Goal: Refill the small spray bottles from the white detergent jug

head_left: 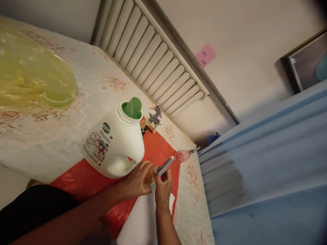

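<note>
My left hand (136, 180) wraps around a small yellowish bottle (149, 177) on a red plastic sheet (158, 146). My right hand (163, 187) grips the grey pump head (165, 166) at the top of that bottle. Just left of my hands stands a big white detergent jug (113, 144), uncapped, with a green spout insert (133, 108) in its mouth. A small pink spray bottle (182, 155) lies just beyond my right hand. A yellow bottle with a grey trigger sprayer (153, 121) stands behind the jug.
The floral-patterned surface (102, 85) carries a large yellow translucent bag or cover (28, 68) at the far left. A slatted white panel (158, 58) leans on the wall with a pink sticky note (205, 54). Blue cloth (268, 163) fills the right side.
</note>
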The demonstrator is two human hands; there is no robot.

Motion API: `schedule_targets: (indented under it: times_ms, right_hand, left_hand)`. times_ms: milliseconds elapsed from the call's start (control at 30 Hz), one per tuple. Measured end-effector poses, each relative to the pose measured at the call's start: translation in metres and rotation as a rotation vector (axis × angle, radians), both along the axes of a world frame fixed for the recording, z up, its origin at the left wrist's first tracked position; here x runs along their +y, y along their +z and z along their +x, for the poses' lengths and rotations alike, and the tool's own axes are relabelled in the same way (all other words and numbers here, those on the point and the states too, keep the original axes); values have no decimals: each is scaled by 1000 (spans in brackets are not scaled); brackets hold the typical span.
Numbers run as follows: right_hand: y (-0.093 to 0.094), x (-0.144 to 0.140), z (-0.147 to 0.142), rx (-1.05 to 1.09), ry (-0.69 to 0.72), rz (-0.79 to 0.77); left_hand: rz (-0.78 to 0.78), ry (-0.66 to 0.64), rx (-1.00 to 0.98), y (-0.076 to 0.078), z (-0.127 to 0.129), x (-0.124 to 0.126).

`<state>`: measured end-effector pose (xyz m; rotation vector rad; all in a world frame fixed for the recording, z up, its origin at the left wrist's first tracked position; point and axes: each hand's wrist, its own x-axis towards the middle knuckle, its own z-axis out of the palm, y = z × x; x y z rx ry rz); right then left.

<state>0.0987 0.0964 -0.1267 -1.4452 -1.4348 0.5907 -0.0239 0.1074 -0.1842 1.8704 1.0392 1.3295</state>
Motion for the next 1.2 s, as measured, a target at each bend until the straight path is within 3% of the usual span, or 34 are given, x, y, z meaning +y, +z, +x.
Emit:
schedule_targets:
  times_ms: [133, 333, 567, 833, 1200]
  right_hand:
    - [-3, -2, -2, -31, -37, 6]
    - [-9, -6, -5, -104, -147, 33]
    - [-10, -7, -5, -91, -145, 31]
    - [-23, -8, -11, -38, -266, 89]
    - [-17, 1, -1, 42, -158, -28]
  left_hand:
    - [13, -35, 14, 3, 0, 0]
    - [-50, 76, 1, 3, 6, -2]
    - [22, -47, -19, -4, 3, 1]
    - [6, 92, 29, 3, 8, -2]
    - [-59, 31, 45, 1, 6, 0]
